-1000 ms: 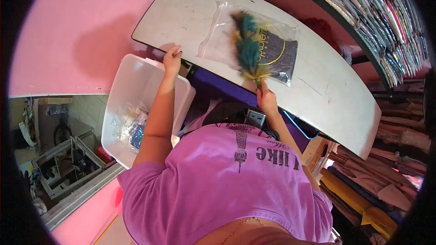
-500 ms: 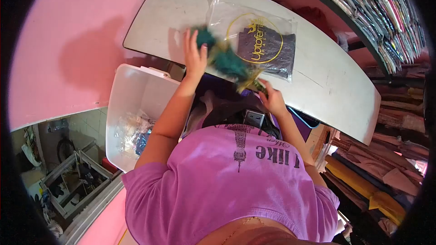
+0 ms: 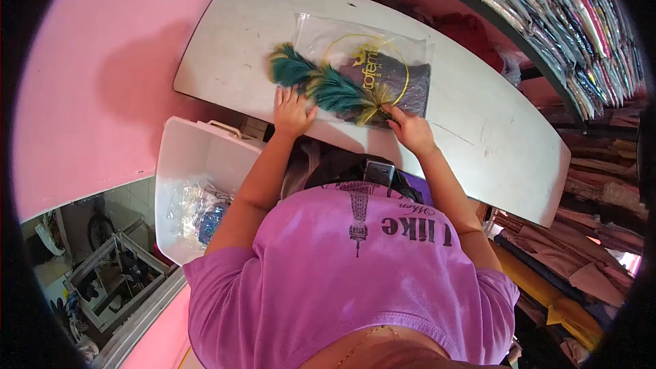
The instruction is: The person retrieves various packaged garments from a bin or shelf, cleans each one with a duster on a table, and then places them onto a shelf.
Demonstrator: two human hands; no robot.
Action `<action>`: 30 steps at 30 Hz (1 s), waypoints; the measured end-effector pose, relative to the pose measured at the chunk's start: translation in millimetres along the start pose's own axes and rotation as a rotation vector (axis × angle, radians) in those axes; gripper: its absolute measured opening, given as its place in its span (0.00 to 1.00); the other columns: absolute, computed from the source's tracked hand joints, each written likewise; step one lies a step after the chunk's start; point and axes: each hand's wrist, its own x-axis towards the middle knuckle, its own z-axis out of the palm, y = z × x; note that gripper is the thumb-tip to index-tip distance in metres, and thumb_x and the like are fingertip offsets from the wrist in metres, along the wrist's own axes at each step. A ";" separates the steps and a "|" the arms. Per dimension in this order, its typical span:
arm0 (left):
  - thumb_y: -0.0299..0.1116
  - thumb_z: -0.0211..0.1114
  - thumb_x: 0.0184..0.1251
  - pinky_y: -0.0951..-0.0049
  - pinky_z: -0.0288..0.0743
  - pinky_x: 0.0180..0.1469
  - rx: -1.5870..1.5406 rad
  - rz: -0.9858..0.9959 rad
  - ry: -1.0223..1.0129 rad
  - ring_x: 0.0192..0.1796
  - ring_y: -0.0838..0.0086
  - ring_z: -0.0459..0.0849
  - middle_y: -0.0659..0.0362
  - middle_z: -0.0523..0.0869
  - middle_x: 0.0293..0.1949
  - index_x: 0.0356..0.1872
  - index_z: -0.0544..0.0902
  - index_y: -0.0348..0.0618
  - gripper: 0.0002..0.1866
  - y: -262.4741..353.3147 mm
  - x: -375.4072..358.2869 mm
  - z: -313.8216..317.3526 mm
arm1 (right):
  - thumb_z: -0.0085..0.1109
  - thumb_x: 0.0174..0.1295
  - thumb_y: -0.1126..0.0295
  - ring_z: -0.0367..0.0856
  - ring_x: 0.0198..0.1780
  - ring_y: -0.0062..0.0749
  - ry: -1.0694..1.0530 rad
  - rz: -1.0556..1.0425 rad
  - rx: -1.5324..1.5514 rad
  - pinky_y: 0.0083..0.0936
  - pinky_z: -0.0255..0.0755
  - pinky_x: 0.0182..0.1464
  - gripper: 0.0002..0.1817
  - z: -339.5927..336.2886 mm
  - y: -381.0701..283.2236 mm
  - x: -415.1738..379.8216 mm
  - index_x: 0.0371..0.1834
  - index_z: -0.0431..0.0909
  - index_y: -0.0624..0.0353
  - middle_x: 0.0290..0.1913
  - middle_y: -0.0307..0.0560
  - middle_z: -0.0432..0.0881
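Note:
A green and yellow feather duster (image 3: pixel 335 90) stretches across the lower left of a clear plastic bag (image 3: pixel 311 31) with yellow lettering. Folded dark grey cloth (image 3: pixel 415 80) shows inside the bag. My right hand (image 3: pixel 412 130) is closed around the duster's handle end, close to the bag's lower edge. Fingers stretched out, my left hand (image 3: pixel 294 115) lies flat near the table's front edge, just below the duster's feathers, and holds nothing.
The white table (image 3: pixel 492 143) curves around in front of me. A white plastic bin (image 3: pixel 198 138) with clear-wrapped items stands at its left. Wrapped packets (image 3: pixel 547 20) fill a rack at upper right; folded fabrics (image 3: pixel 601 232) are stacked on the right.
The duster has swung from the table's front edge up and left over the bag. My left hand has dropped lower, away from the feathers.

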 end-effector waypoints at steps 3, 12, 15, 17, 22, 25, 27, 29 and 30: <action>0.49 0.60 0.53 0.51 0.48 0.68 -0.094 0.087 0.317 0.70 0.55 0.55 0.50 0.60 0.67 0.64 0.64 0.44 0.37 3.8 0.5 -1.9 | 0.55 0.58 0.62 0.80 0.30 0.55 -0.054 0.137 -0.061 0.47 0.73 0.32 0.19 -3.0 23.1 6.8 0.54 0.70 0.44 0.29 0.57 0.81; 0.49 0.57 0.56 0.50 0.45 0.68 -0.112 0.049 0.252 0.71 0.55 0.53 0.50 0.58 0.68 0.66 0.61 0.45 0.37 9.1 0.2 -12.3 | 0.54 0.59 0.67 0.79 0.32 0.55 -0.090 0.024 -0.040 0.45 0.73 0.31 0.18 -30.6 37.7 -56.0 0.54 0.70 0.48 0.34 0.57 0.81; 0.49 0.57 0.57 0.50 0.43 0.69 -0.118 0.041 0.227 0.71 0.55 0.51 0.50 0.57 0.69 0.67 0.59 0.45 0.37 8.2 -0.1 -9.3 | 0.53 0.60 0.67 0.80 0.33 0.55 0.158 0.347 0.013 0.44 0.74 0.33 0.17 -34.1 69.8 -61.9 0.54 0.71 0.49 0.34 0.56 0.81; 0.48 0.57 0.57 0.50 0.43 0.68 -0.113 0.050 0.239 0.71 0.55 0.51 0.50 0.57 0.69 0.67 0.60 0.45 0.37 7.1 -0.4 -7.7 | 0.53 0.61 0.71 0.81 0.35 0.54 0.286 0.367 0.064 0.40 0.75 0.35 0.16 -41.8 74.0 -63.3 0.53 0.71 0.54 0.36 0.59 0.81; 0.49 0.57 0.57 0.49 0.45 0.68 -0.107 0.069 0.258 0.71 0.55 0.52 0.50 0.57 0.69 0.67 0.60 0.46 0.37 4.6 0.6 -5.9 | 0.55 0.57 0.70 0.80 0.39 0.52 0.041 0.129 0.056 0.41 0.75 0.38 0.20 -20.0 54.1 -86.4 0.55 0.71 0.47 0.42 0.56 0.80; 0.49 0.58 0.56 0.49 0.47 0.67 -0.103 0.090 0.290 0.71 0.55 0.53 0.50 0.58 0.68 0.66 0.61 0.45 0.37 2.8 -0.6 -2.3 | 0.54 0.58 0.68 0.80 0.37 0.53 0.193 0.308 0.043 0.43 0.75 0.36 0.20 -8.5 75.1 -91.8 0.55 0.70 0.46 0.39 0.57 0.81; 0.49 0.59 0.55 0.49 0.48 0.67 -0.097 0.105 0.329 0.70 0.55 0.54 0.50 0.60 0.68 0.65 0.63 0.45 0.37 2.5 0.0 -0.5 | 0.53 0.59 0.69 0.81 0.35 0.54 0.287 0.489 0.018 0.44 0.74 0.35 0.19 -21.1 71.1 -82.9 0.55 0.70 0.51 0.36 0.59 0.81; 0.50 0.58 0.55 0.49 0.47 0.67 -0.082 0.086 0.302 0.70 0.55 0.54 0.50 0.59 0.68 0.65 0.62 0.45 0.37 2.2 0.2 -0.2 | 0.55 0.58 0.69 0.81 0.36 0.53 0.299 0.399 0.135 0.43 0.75 0.35 0.19 -27.5 60.1 -82.3 0.54 0.71 0.52 0.38 0.58 0.81; 0.50 0.58 0.55 0.49 0.47 0.67 -0.080 0.089 0.305 0.70 0.55 0.54 0.50 0.59 0.68 0.65 0.62 0.45 0.37 1.3 0.9 0.5 | 0.56 0.57 0.69 0.81 0.36 0.52 0.236 0.251 0.144 0.42 0.75 0.36 0.19 -25.2 57.0 -84.8 0.54 0.72 0.50 0.38 0.57 0.81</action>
